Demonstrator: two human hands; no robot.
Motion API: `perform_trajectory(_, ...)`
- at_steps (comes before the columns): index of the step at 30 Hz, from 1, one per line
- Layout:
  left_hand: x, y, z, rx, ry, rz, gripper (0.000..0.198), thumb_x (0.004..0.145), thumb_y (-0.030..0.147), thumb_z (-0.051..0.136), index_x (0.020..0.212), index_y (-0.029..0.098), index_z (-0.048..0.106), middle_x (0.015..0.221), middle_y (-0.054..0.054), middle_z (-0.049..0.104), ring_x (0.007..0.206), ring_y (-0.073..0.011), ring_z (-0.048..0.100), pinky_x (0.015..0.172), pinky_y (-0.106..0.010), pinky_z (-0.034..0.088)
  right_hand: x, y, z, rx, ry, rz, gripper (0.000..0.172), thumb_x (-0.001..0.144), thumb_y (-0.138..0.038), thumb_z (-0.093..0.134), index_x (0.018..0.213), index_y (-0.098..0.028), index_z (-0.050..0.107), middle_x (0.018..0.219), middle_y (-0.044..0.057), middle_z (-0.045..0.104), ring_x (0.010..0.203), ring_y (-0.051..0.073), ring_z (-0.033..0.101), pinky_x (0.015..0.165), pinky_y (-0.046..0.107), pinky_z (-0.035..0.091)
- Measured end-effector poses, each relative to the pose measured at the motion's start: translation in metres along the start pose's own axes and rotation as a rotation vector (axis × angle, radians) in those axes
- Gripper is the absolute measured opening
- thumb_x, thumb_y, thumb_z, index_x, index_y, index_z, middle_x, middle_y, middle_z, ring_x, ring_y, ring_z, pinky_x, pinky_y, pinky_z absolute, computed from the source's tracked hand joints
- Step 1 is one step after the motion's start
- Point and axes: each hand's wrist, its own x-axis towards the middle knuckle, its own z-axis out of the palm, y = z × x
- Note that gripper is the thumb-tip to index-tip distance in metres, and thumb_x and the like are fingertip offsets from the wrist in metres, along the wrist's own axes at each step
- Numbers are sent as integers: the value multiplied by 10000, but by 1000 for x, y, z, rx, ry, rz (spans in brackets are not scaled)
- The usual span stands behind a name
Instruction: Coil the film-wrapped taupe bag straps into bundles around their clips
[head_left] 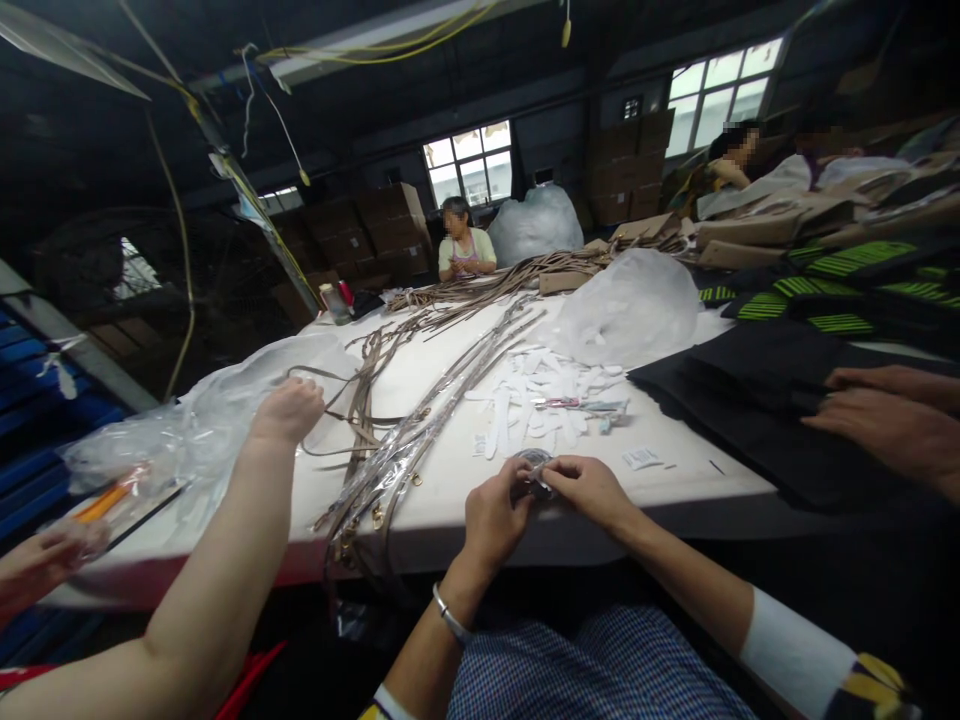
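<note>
My left hand (499, 510) is closed around a small round grey shiny thing (535, 457) at the table's front edge. The fingertips of my right hand (589, 488) pinch its near side; its kind cannot be made out, and fingers cover much of it. Just beyond lie a heap of white strips (517, 385) and a pink-handled tool (559, 403). Long tan straps (450, 385) with metal clips, some under clear plastic, stretch away to the left of my hands. A small white label (643, 457) lies to the right.
At left, a co-worker's hand (289, 408) grips a strap near clear plastic bags (217, 410). Another person's hands (892, 415) rest on black fabric (720, 400) at right. A person (465, 245) sits across the white table (675, 490). A big plastic bag (637, 305) stands beyond the strips.
</note>
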Motion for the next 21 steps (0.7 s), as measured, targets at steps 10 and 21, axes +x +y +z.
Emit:
perform_trajectory(10,-2,-8,5,56,6,16,385,799,210,677,1148,331,571,1009,48,734,962,-181,690,800,-258,517,1,3,2,82,-10,38,265,770,-437,581,802,-181,646,574,-13,632,549,155,598,512,235,426)
perform_trajectory(21,-4,-5,7,66,34,21,343,789,192,667,1097,335,619,980,51,736,929,-174,688,794,-246,514,13,-17,-13,-250,-117,-184,166,779,-176,510,922,-239,565,641,-25,701,629,178,680,643,270,487)
